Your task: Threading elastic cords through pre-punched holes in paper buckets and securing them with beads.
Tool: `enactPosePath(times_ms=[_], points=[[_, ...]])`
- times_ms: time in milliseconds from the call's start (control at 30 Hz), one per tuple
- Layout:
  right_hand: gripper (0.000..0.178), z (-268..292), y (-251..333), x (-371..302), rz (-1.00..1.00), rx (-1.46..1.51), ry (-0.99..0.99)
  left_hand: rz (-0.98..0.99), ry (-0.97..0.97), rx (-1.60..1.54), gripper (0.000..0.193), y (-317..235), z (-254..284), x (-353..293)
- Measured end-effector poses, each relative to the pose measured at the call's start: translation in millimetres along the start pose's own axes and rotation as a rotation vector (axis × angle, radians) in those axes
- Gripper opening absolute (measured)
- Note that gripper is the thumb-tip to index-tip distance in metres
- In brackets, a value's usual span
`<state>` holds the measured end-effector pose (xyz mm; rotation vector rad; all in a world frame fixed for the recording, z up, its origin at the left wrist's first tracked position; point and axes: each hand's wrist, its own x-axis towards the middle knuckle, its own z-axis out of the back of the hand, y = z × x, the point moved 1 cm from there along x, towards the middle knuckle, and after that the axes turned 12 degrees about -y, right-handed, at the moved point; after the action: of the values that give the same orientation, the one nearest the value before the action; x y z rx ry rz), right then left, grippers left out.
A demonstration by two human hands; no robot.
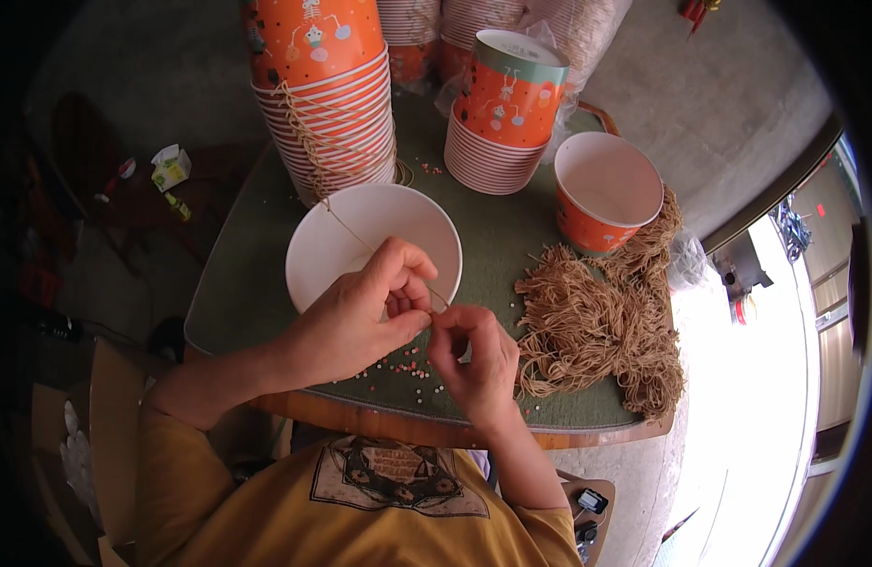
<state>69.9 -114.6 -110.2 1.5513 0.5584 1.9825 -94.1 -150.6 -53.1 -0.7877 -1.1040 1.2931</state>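
A thin tan string (379, 248) is shown pinched between the fingertips of both hands above the near edge of a green-topped bench (247, 283). The left hand (355, 317) is closed in a pinch on the string, its fingers curled over the rim of a white paper cup (360, 236) seen from above. The right hand (474, 357) is likewise closed on the string's near end, just beside the left hand and almost touching it. The string is drawn taut from the hands, across the cup's mouth, up to a tall stack of orange cups (327, 104) around which more string is wound. A shorter stack of orange cups (502, 132) and a single orange cup (601, 194), upright with its white inside showing, are set farther back. A heap of cut tan strings (601, 321) is spread to the right of the hands, and small coloured beads (403, 367) are scattered on the bench beneath them.
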Motion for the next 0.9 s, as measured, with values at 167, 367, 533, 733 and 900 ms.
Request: enactPosePath(times_ms=[167, 367, 533, 733, 900], points=[[0.029, -3.6, 0.0, -12.8, -0.173, 0.086, -0.032, -0.028, -0.006, -0.003, 0.037, 5.9, 0.1, 0.5], [0.030, -0.4, 2.0, -9.1, -0.191, 0.079, -0.003, -0.081, -0.030, 0.008, 0.034, 5.5, -0.2, 0.0], [0.027, -1.5, -0.6, -5.8, -0.220, 0.121, -0.005, -0.066, -0.016, -0.029, 0.034, 7.4, 1.2, 0.7], [0.024, -0.5, 2.3, 2.3, -0.269, 0.149, -0.044, -0.112, 0.032, -0.014, 0.033, 3.8, 2.1, 1.1], [0.022, -0.3, -4.0, -0.1, -0.230, 0.221, -0.025, -0.088, 0.062, -0.036, 0.035, 6.4, 2.7, 2.1]])
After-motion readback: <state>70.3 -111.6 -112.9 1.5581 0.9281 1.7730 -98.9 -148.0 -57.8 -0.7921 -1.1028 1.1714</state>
